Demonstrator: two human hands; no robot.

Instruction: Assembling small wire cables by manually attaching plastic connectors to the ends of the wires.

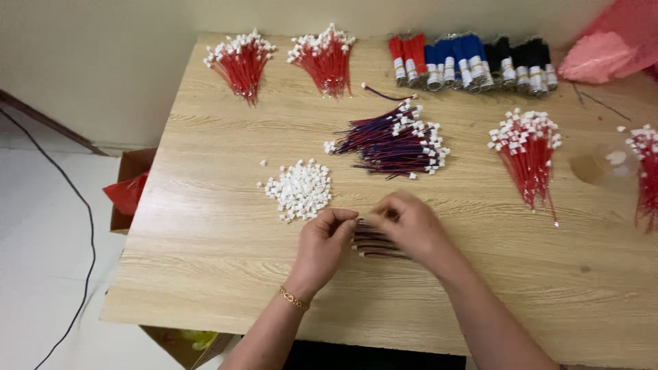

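Observation:
My left hand [323, 243] and my right hand [411, 229] meet over a small bundle of red and dark wires [373, 243] lying on the wooden table [205, 260]. Left fingers pinch the bundle's white-tipped end. Right fingers curl over the wires from above. A heap of small white plastic connectors [300, 190] lies just left of and beyond my left hand. Farther back sits a larger pile of red and dark wires with white connectors [394, 140].
Red wire bunches with white ends lie at the back left [240, 58], back centre [325, 58], right [528, 154] and far right [644, 171]. Red, blue and black wire bundles [473, 62] line the back edge. A pink bag [603, 51] sits at the corner. A cardboard box [130, 185] stands on the floor, left.

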